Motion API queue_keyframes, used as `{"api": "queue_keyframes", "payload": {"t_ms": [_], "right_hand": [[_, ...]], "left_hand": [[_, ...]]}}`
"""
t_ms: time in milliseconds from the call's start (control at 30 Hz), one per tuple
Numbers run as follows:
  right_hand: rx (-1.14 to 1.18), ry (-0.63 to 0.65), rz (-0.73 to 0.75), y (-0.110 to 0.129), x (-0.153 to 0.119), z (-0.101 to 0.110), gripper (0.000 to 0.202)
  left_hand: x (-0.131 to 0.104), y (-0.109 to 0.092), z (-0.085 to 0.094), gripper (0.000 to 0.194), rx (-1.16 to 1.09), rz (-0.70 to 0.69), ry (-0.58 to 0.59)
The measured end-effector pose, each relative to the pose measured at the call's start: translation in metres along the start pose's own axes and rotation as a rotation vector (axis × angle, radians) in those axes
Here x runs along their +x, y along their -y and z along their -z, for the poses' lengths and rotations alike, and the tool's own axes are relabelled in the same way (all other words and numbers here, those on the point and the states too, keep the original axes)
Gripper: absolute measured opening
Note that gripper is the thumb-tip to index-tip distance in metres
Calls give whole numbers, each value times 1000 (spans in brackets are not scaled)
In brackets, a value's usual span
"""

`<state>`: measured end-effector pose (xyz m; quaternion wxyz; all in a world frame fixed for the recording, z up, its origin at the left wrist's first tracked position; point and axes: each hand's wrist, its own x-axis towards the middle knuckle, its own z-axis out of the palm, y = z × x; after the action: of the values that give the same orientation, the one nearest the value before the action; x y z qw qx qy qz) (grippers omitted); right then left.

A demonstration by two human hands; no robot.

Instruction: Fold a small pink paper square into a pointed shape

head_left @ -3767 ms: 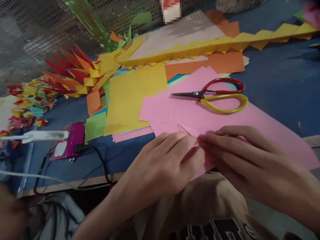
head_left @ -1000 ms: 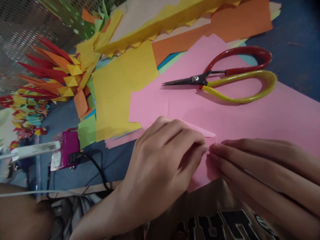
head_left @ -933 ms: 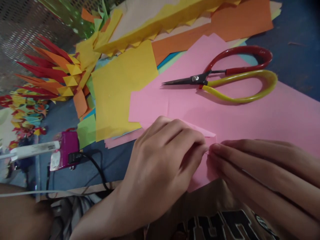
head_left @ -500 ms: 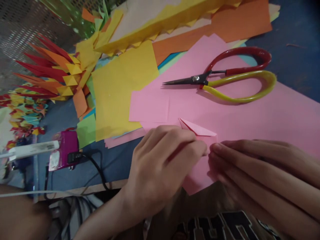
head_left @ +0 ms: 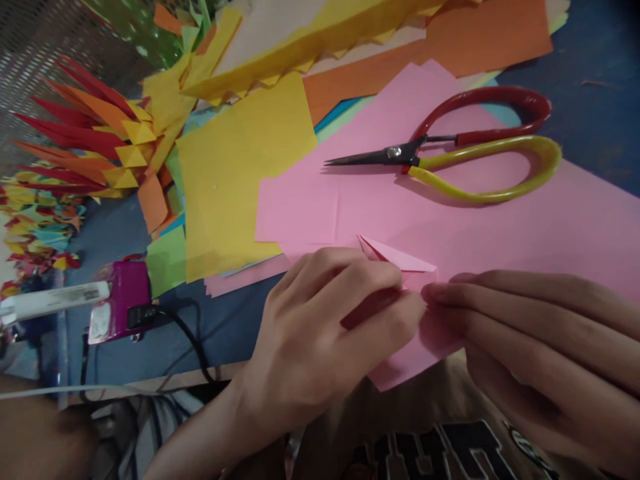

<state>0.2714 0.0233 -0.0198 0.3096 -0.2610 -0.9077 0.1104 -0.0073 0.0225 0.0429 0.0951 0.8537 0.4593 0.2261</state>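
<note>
A small piece of pink paper (head_left: 397, 373), with a triangular folded flap (head_left: 400, 256) on its far side, lies between my hands at the table's near edge. My left hand (head_left: 325, 327) presses on it from the left, fingers curled and thumb tip near the fold. From the right, my right hand (head_left: 535, 347) pinches the paper's edge with its fingertips bunched together. Beneath lies a large sheet of pink paper (head_left: 500, 233). Scissors (head_left: 395, 156) with one red and one yellow handle rest on that sheet, blades pointing left. My fingers hide part of the fold.
A yellow sheet (head_left: 240, 180) and a small pink rectangle (head_left: 297, 210) lie left of the scissors. Folded red, orange and yellow paper pieces (head_left: 110, 133) stand at the far left. A purple box (head_left: 127, 297) with cables sits left. Orange paper (head_left: 480, 40) lies behind.
My left thumb has slid slightly right along the fold. My right fingers have shifted a little right and their lower part has drawn off the paper. The view has moved slightly.
</note>
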Motion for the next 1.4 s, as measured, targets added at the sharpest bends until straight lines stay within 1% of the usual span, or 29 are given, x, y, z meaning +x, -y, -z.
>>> {"api": "queue_keyframes", "payload": {"t_ms": [133, 200, 267, 367, 400, 467, 567, 633, 733, 833, 967, 1033, 1133, 1200, 1300, 1400], "right_hand": [[32, 86, -97, 7, 5, 4, 50], [52, 73, -152, 12, 9, 4, 48], [81, 47, -239, 17, 12, 3, 45], [111, 24, -325, 20, 12, 1, 49], [107, 42, -319, 20, 12, 1, 52], [82, 86, -250, 19, 9, 3, 59], [29, 136, -177, 19, 4, 7, 69], [1, 140, -158, 19, 1, 9, 66], [-42, 149, -116, 19, -2, 10, 59], [-31, 150, -139, 20, -2, 10, 58], [0, 140, -191, 22, -2, 7, 63], [36, 88, -238, 24, -4, 4, 62], [136, -82, -306, 29, -10, -2, 51], [173, -155, -322, 32, -15, -7, 46], [180, -180, -330, 35, -19, -10, 44], [158, -156, -329, 33, -16, -7, 42]], "left_hand": [[1, -4, 2, 15, 9, 25, 18], [2, -6, 2, 12, 19, 26, 8], [4, -6, 3, 11, 21, 31, 5], [5, -5, 3, 12, 15, 26, 20], [4, -4, 3, 11, 17, 26, 23], [2, -2, 3, 12, 22, 19, 24], [-1, 1, 2, 18, 25, -24, 17], [-2, 2, 2, 20, 22, -29, 15], [-2, 0, 4, 19, -2, 16, 23], [0, -3, 6, 19, -7, 41, 51], [4, -5, 8, 21, 19, 65, 109], [6, -5, 8, 21, 7, 81, 111], [7, -5, 9, 19, -3, 84, 97], [8, -5, 8, 20, 9, 69, 83], [9, -6, 7, 20, 19, 85, 62], [13, -6, 7, 17, 1, 109, 69]]}}
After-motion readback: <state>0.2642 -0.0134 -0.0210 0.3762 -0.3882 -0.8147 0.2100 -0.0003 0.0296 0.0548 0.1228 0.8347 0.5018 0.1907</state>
